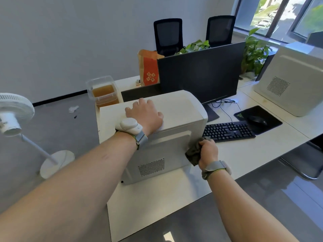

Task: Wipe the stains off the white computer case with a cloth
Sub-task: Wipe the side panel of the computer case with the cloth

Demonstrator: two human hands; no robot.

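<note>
At the far left I note a white pedestal fan (14,114) standing on the grey floor, well apart from the work. Next, at the desk's left rear edge, stand stacked clear plastic containers of amber liquid (104,94), with an orange-and-brown paper bag (148,68) behind them. The white box-shaped computer case (178,109) lies on the white desk (157,198), its perforated vent panel facing me. My left hand (146,114) rests on the case's top surface, fingers spread and fairly straight, gripping nothing; a white wrist-worn device (130,127) sits on that wrist. My right hand (208,151) is curled round a crumpled dark grey-green cloth (194,152), which is pressed against the case's near right vertical corner, below the level of the left hand. The case thus sits between the two hands, one on top, one at its right edge. I cannot tell stains on the case from this view. Further right, a black monitor (201,74) stands behind the case, a black keyboard (229,131) lies just beside the cloth hand, then a black mouse (257,120) on a black mat (269,123), and a second white case (293,81) at far right.
</note>
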